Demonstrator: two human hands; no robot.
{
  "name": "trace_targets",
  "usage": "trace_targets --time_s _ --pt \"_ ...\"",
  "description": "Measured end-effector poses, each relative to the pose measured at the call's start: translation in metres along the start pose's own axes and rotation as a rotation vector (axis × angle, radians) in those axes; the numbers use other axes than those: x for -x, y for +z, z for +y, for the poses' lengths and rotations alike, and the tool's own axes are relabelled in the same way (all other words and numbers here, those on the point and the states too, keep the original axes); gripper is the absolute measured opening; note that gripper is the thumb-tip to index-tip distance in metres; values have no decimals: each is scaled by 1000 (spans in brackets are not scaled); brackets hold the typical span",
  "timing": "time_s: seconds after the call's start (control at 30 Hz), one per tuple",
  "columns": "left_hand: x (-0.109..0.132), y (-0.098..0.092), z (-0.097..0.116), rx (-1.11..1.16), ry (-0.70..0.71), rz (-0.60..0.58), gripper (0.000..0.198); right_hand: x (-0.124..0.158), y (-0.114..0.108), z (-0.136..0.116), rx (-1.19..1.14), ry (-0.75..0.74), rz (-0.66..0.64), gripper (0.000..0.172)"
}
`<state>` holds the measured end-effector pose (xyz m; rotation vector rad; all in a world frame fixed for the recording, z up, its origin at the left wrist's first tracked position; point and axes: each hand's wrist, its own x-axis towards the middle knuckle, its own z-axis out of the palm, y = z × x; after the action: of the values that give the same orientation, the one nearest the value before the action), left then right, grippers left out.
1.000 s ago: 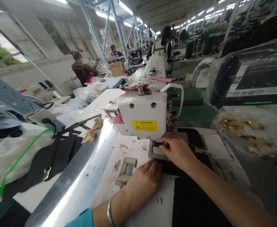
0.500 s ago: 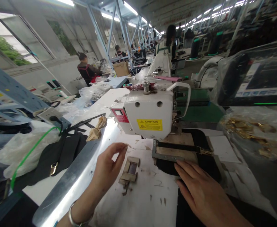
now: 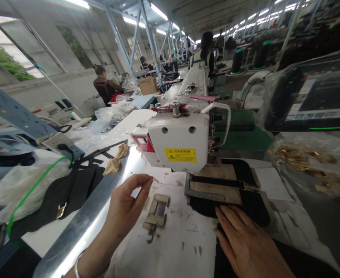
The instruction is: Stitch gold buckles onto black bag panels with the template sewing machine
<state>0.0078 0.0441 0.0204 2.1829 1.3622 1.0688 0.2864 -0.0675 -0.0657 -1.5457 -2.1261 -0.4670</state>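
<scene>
My left hand hovers left of the sewing machine head, thumb and forefinger pinched together. Whatever lies between those fingertips is too small to make out. Flat on the near edge of a black panel rests my right hand, its fingers stretched out. On that panel, a metal clamp frame surrounds a black strap that ends in a gold-coloured buckle. A small taped frame lies on the white work surface between my hands.
A bag of gold-coloured hardware sits at the right, below a plastic-wrapped screen. Black strap pieces and crumpled plastic are at the left. Other people work farther back.
The view has shifted slightly. My right hand has slid a little towards me, away from the clamp frame. My left hand keeps its pinch at nearly the same place.
</scene>
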Motion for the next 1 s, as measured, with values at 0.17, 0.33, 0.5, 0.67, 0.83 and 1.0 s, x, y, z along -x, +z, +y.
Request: trace_targets --time_s 0.17,0.33,0.5,0.67,0.83,1.0 --pt "4 6 10 -29 70 -97 8 -1 -9 9 -94 -2 -23 37" --pt "19 29 28 -18 164 -381 12 -8 -19 24 -202 69 -71 29" --pt "32 55 42 -64 258 -607 19 -16 -12 56 -169 126 -32 30" --pt "44 84 35 -128 502 -627 20 -10 8 96 -95 209 -25 31" --pt "49 101 24 -123 598 -579 21 -9 20 113 -151 266 -25 27" --pt "49 104 24 -119 625 -531 20 -17 22 114 -210 299 -19 23"
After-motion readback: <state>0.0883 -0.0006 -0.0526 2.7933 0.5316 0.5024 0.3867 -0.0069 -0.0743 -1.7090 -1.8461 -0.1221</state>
